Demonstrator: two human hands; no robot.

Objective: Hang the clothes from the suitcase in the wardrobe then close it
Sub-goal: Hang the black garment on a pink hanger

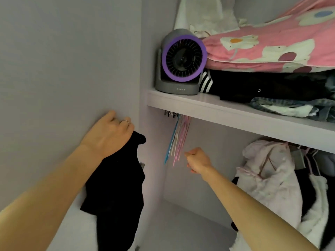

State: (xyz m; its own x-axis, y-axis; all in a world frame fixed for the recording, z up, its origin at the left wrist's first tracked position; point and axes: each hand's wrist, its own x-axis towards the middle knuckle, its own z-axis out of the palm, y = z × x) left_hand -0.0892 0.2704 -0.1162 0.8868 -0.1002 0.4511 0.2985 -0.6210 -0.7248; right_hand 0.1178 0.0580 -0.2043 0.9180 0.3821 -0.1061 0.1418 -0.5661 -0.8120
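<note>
Left hand gripped black garment by bunched top edge, beside wardrobe shelf. Cloth hung limp: likely light and soft, best held at collar or shoulders. Right hand was curled just beside plastic hangers under the shelf; unclear whether it pinched one.

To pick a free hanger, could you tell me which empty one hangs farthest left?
The blue hanger, on the outer left; those beside it are white or pink.
</note>
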